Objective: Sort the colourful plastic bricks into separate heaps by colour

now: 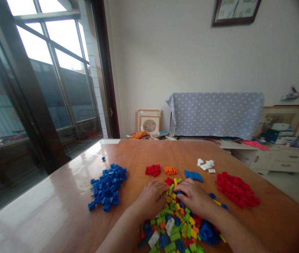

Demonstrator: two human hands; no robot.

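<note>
In the head view, my left hand reaches in from the left over the far end of a mixed pile of toy building bricks. Its fingers are loosely bent, with the tips at the bricks. Facing it from the right is my right hand, fingers a little apart and resting on the same pile. A lime green brick lies between the fingertips of both hands. Neither hand plainly grips a brick, though some fingertips are hidden. The pile mixes green, yellow, blue, orange, red and white pieces.
Sorted by colour on the wooden table are blue bricks, red bricks, and white bricks. Small groups of red bricks, orange bricks and blue bricks sit beyond my hands.
</note>
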